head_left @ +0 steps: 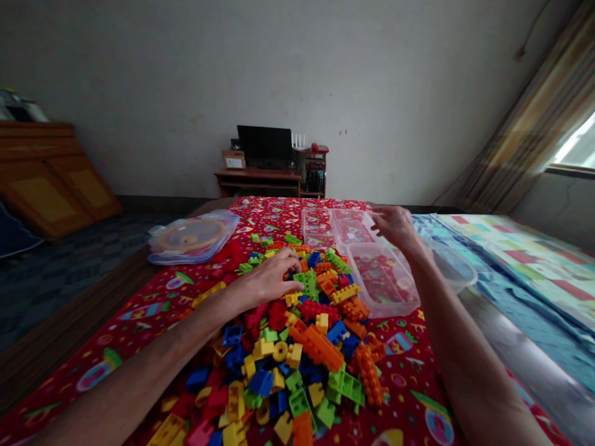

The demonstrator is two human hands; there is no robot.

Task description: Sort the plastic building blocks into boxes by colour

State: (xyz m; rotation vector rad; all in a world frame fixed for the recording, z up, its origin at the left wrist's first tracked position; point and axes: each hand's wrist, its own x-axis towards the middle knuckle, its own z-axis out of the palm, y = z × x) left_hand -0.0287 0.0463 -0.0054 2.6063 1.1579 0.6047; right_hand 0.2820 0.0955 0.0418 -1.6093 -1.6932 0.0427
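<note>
A large heap of toy building bricks (320, 344) in red, orange, yellow, green and blue lies on the red patterned cloth. My left hand (274, 275) reaches into the far part of the heap. Its thumb and fingers are apart, close beside a green brick (311, 285). Farther right, my right hand (395, 226) is at the right edge of a clear plastic box (349, 214), with its fingers bent around the pale rim. A larger clear plastic box (390, 303) stands nearer, right of the heap. Another clear box (317, 217) sits to the left of the held one.
Stacked plastic lids (195, 238) lie at the left edge of the red cloth (153, 310). A clear rounded container (460, 279) stands beyond my right forearm. At the back wall is a desk (260, 174) with a monitor (264, 145). A bed (525, 260) lies to the right.
</note>
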